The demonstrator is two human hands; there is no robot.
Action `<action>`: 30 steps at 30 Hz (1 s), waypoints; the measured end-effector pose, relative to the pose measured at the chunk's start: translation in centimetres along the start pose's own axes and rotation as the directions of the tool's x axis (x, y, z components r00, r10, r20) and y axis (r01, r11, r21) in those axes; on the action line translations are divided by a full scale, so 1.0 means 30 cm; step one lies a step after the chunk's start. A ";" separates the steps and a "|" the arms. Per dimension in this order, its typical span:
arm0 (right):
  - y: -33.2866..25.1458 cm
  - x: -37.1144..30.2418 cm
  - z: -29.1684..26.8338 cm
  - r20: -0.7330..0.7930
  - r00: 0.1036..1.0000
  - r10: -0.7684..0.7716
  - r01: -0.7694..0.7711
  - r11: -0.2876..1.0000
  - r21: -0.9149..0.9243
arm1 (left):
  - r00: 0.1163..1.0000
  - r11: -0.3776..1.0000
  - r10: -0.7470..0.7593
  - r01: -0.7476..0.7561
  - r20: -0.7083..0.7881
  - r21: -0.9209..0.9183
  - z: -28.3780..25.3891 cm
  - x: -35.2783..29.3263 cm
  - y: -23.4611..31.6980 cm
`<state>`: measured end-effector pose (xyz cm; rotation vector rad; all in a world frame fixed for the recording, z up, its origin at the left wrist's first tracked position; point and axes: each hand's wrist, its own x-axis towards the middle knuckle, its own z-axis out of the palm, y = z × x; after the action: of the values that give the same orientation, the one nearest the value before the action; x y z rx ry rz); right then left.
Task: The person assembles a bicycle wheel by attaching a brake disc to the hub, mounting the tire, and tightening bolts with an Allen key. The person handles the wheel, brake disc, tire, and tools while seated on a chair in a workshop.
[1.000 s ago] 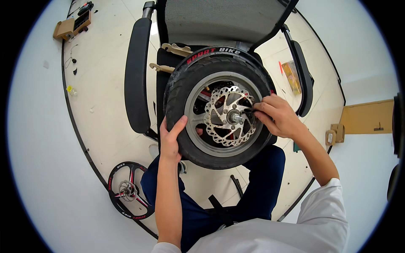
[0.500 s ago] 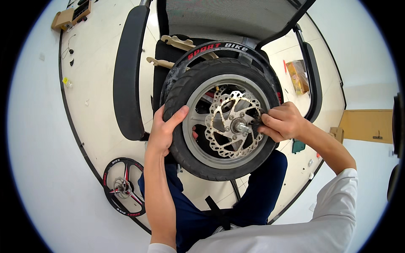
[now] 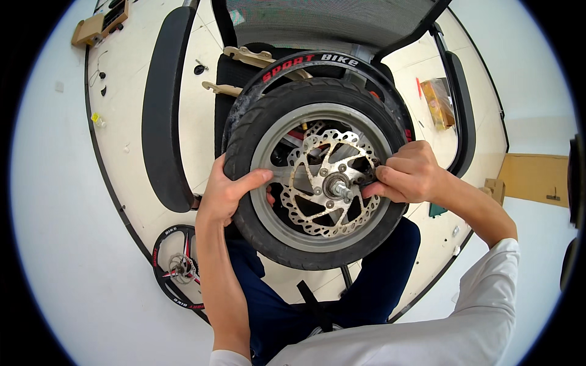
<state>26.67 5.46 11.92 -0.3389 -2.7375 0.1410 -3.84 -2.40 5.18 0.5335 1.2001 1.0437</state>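
A small wheel point(image 3: 256, 238) with a black tyre and grey rim leans tilted over the chair seat, its disc side facing me. On its hub sits a silver, perforated brake disc point(image 3: 305, 210), and a threaded axle point(image 3: 342, 193) sticks out of the middle. My left hand point(image 3: 224, 190) grips the wheel's left side, thumb on the grey rim and fingers reaching behind; fingertips show through a gap. At the disc's right edge, my right hand point(image 3: 410, 174) is closed on a small dark object point(image 3: 368, 177), mostly hidden by the fingers, beside a disc bolt.
Behind the wheel, a larger black rim point(image 3: 360, 61) with lettering lies on the mesh-backed office chair point(image 3: 329, 24), near beige metal brackets point(image 3: 247, 56). Armrests point(image 3: 163, 110) flank it. Another spoked wheel point(image 3: 159, 271) rests at lower left. Cardboard boxes point(image 3: 91, 29) and a yellow package point(image 3: 437, 104) lie on the floor.
The wheel has shifted slightly left and toward me, its disc facing a little differently. Both hands keep their hold, and the right one stays at the disc's edge. My view has shifted slightly.
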 end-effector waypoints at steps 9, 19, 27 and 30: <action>0.029 -0.003 0.011 -0.038 0.998 -0.057 0.059 0.998 0.036 | 1.000 1.000 -0.020 0.020 0.023 0.013 0.011 -0.010 0.010; 0.044 0.010 0.007 -0.006 0.995 -0.100 0.100 0.991 0.089 | 0.995 0.998 0.057 -0.059 0.087 0.017 0.004 -0.013 0.012; 0.066 0.026 0.042 0.003 0.997 -0.074 0.073 0.984 0.160 | 0.997 0.998 0.029 -0.032 0.068 0.054 -0.029 0.021 -0.003; 0.045 0.052 0.019 0.080 0.997 -0.019 0.009 0.992 0.124 | 0.999 1.000 0.020 -0.020 -0.033 0.004 -0.036 0.023 -0.018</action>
<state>25.35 7.12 11.76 -0.2848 -2.7945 0.3250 -4.63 -2.24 4.05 0.5338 1.2279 1.0716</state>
